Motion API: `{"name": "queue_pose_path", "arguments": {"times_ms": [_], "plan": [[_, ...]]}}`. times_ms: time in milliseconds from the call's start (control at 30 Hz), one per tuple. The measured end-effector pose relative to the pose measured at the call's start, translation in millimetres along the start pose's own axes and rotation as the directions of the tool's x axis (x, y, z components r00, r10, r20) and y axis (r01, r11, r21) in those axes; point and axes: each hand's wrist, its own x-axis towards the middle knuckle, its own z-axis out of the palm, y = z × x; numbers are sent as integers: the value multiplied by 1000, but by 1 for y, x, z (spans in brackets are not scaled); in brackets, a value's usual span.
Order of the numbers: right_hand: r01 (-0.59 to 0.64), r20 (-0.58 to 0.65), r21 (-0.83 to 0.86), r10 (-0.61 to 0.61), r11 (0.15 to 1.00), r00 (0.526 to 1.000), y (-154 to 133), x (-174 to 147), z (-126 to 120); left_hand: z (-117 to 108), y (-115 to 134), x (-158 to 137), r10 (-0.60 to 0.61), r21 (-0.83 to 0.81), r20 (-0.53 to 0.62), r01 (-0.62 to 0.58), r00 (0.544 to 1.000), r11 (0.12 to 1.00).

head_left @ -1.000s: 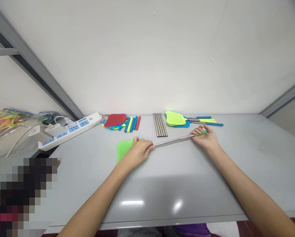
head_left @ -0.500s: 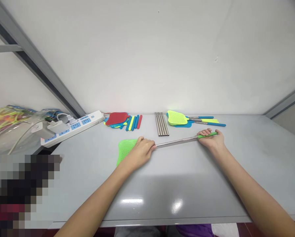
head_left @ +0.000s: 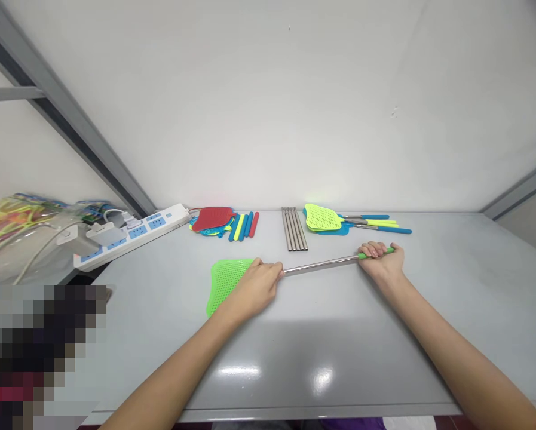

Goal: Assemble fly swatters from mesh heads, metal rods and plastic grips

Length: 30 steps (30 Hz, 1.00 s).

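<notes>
A green fly swatter (head_left: pixel 226 280) with a telescopic metal rod stretches across the table between my hands. My left hand (head_left: pixel 262 285) is closed around its neck, where the perforated head joins the rod, and covers part of the head. At the other end, my right hand (head_left: pixel 381 263) is wrapped around the green handle, palm turned up, with the handle's tip showing past the fingers. Behind the rod lie several bare metal rods (head_left: pixel 294 230) side by side. Farther right is a stack of fly swatters (head_left: pixel 324 218) in yellow and blue with handles attached.
Loose swatter heads (head_left: pixel 213 220), red on top, lie at the back left beside several coloured handles (head_left: pixel 244 227). A white power strip (head_left: pixel 133 236) with plugs runs along the left edge. Plastic-bagged items (head_left: pixel 21 233) are at far left. A wall stands behind the grey table (head_left: pixel 294 340).
The green head has shifted slightly left and toward me, with my left hand following. My right hand keeps its hold on the handle. The whole view has dropped slightly.
</notes>
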Motion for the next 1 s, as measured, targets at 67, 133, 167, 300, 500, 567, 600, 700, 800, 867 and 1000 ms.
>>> {"name": "queue_pose_path", "arguments": {"times_ms": [67,133,167,300,500,567,600,700,800,867,1000], "plan": [[5,-7,8,-5,1000,1000,1,-2,0,1,-1,1,5,13,5,-5,1000,1000],[7,2,10,-7,1000,1000,2,-3,0,2,-2,1,6,17,8,-6,1000,1000],[5,11,8,-5,1000,1000,2,-4,0,2,-2,1,5,17,10,-6,1000,1000],[-1,50,-5,1,1000,999,4,-6,0,0,-2,1,-4,-2,2,4,1000,1000],[-28,85,7,27,1000,996,5,-8,-1,-1,-3,0,-18,-11,-29,17,999,1000],[-37,84,13,35,999,996,5,-9,-1,-1,-4,0,-20,4,-32,21,999,1000],[-39,83,14,38,999,996,5,-9,-1,-1,-5,0,-24,9,-31,24,999,1000],[-42,94,10,41,999,995,5,-8,-1,-2,-5,0,-31,13,-24,31,999,999],[-40,113,-4,40,999,993,6,-8,-2,-3,-5,0,-36,11,-29,36,999,999],[-36,125,-15,37,999,991,6,-8,-3,-3,-5,0,-42,-1,-31,42,999,999],[-34,139,-28,38,999,990,7,-8,-3,-3,-4,-1,-50,-22,-39,49,998,999]]}}
